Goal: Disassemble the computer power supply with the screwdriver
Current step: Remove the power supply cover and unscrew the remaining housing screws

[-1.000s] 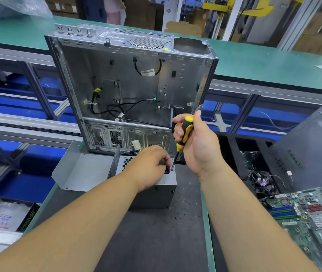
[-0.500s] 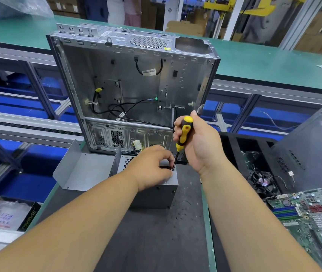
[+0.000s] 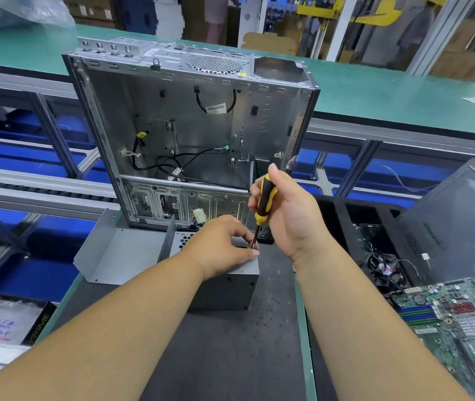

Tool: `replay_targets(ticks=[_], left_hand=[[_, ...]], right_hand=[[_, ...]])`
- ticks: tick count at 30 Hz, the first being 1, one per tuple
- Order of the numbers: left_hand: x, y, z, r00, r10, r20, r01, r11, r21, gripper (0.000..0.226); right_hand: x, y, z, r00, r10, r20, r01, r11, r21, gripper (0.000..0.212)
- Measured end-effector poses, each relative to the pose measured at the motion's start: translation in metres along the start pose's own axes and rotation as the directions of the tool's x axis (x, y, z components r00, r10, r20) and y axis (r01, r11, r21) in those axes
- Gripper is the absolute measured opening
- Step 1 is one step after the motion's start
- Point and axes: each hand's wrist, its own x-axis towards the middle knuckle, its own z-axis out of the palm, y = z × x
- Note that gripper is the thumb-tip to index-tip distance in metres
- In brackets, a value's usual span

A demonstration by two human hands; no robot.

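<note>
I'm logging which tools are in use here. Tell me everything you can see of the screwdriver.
The screwdriver has a yellow and black handle, plastic or rubber by its look, and a thin dark shaft. It stands nearly upright, tip down at the top right corner of the grey power supply. The right hand grips its handle; the left hand pinches near its tip, which the fingers hide.

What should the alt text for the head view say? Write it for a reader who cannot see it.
A right hand holds a yellow-and-black screwdriver upright, tip down on a grey power supply that the left hand steadies. Behind stands an open, stripped computer case; a green circuit board lies at right.
</note>
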Motion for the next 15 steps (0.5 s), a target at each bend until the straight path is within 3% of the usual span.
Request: replay_targets(ticks=[4, 11, 15], left_hand=[[0.0001, 0.0014, -0.0016, 1.0, -0.008, 0.015, 0.008, 1.0, -0.016, 0.013], [-0.0002, 0.0015, -0.0017, 1.0, 0.005, 0.015, -0.005, 1.0, 0.019, 0.01], [-0.0003, 0.002, -0.0011, 1.0, -0.013, 0.0, 0.013, 1.0, -0.004, 0.014]], right_hand=[[0.0011, -0.0009, 0.0021, 0.999, -0.003, -0.053, -0.002, 0.996, -0.093, 0.035], [0.0049, 0.0037, 0.0072, 1.0, -0.018, -0.012, 0.018, 1.0, 0.025, 0.052], [0.002, 0.0074, 0.0084, 0.999, -0.048, -0.013, 0.048, 0.998, 0.033, 0.037]])
